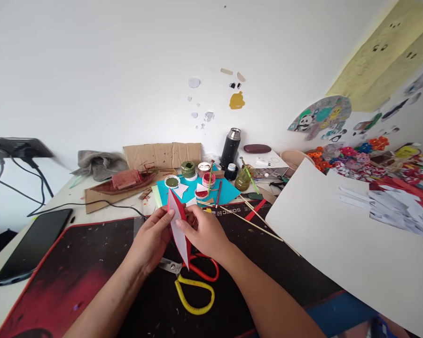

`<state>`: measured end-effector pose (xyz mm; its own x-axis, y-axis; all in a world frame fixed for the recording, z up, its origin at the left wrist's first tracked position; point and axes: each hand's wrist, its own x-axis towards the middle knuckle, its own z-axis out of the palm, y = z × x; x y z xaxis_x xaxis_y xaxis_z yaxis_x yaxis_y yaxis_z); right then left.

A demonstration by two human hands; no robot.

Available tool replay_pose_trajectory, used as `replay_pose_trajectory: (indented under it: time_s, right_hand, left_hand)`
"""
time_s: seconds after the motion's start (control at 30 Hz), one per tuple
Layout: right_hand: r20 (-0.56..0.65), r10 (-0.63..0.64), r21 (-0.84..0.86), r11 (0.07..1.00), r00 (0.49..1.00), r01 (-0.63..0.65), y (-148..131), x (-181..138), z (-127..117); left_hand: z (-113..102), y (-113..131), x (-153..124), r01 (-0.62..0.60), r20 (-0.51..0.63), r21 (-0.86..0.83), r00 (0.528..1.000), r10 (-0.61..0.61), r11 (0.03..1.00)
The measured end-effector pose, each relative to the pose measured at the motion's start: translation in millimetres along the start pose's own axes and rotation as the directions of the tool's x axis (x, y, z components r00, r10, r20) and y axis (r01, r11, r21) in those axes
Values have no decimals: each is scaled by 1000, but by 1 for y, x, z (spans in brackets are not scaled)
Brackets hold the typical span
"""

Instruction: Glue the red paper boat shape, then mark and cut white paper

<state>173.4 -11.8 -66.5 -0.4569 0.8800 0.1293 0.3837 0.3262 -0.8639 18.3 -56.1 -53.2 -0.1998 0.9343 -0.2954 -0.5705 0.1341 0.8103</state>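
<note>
From where I stand, at the far left a phone (33, 249) lies on the tabletop (79, 217) beside the dark mat (102, 267), and a black cable (88, 204) snakes toward the work; a forearm catching that cable could tug it across the things. Behind it sits a small reddish model boat (127, 180), which looks easy to knock. The left hand (152, 234) has its fingers closed on one side of the folded paper (179, 230), thumb on the white inner face. That paper stands on end between the two hands, above the mat, and squeezing too hard might crease it askew or tear it. Its lower tip comes down by the scissors (173, 266), so a careless drop could snag it there. Just beyond, an open pot of green paint (172, 181) stands on the teal sheet (229, 190); reach too far and the red or white could get smeared. The right hand (207, 230) pinches the other side, thumb on the white, its remaining fingers partly hidden. Further right, a jar of murky liquid (242, 182) with a green brush in it could tip if an elbow or the thin sticks (262, 227) nudged it, wetting the big white sheet (338, 244).
</note>
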Motion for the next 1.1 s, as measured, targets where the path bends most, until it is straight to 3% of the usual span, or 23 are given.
replay_pose_trajectory:
  time_s: [0.3,0.5,0.93,1.1]
  right_hand:
    - [-1,-4,202,979,1000,4,10,5,-1]
    - [25,4,322,947,1000,-12,14,8,-2]
    - [52,75,390,916,996,-89,2,7,-13]
    - [24,42,391,919,999,-48,2,10,-14]
  left_hand:
    - [-9,4,5,-85,5,224,996,86,971]
    - [-13,3,7,-90,31,227,996,85,970]
    - [-13,5,8,-36,42,138,999,30,990]
    - [-11,6,7,-35,41,112,999,31,993]
